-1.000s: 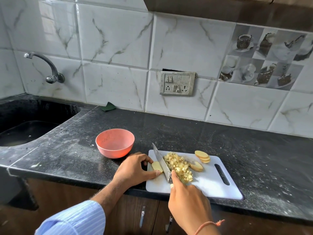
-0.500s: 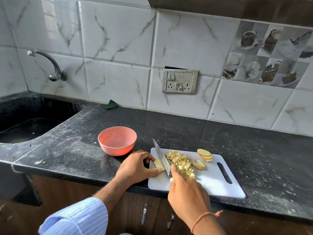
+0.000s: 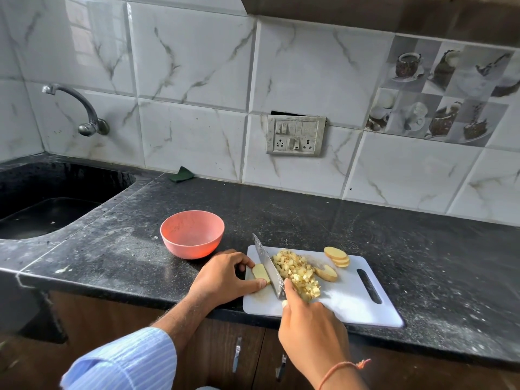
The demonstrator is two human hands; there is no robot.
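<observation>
A white cutting board (image 3: pixel 346 305) lies at the front edge of the black counter. On it sit a pile of diced potato (image 3: pixel 298 273), a potato end piece (image 3: pixel 326 273) and a few stacked slices (image 3: pixel 337 257). My left hand (image 3: pixel 225 277) pinches a small potato piece (image 3: pixel 260 272) at the board's left end. My right hand (image 3: pixel 306 330) grips the handle of a knife (image 3: pixel 268 266), index finger along the blade's spine. The blade stands on the board between the held piece and the diced pile.
A pink bowl (image 3: pixel 192 237) stands on the counter (image 3: pixel 422 263) just left of the board. A black sink (image 3: pixel 42 209) with a wall tap (image 3: pixel 81 108) is at far left. A green scrub pad (image 3: pixel 181 175) lies by the tiled wall, below a switch plate (image 3: pixel 295 135).
Hands, knife and potato pieces keep about the same pose on the board. The whole scene has shifted slightly in view as my head moved.
</observation>
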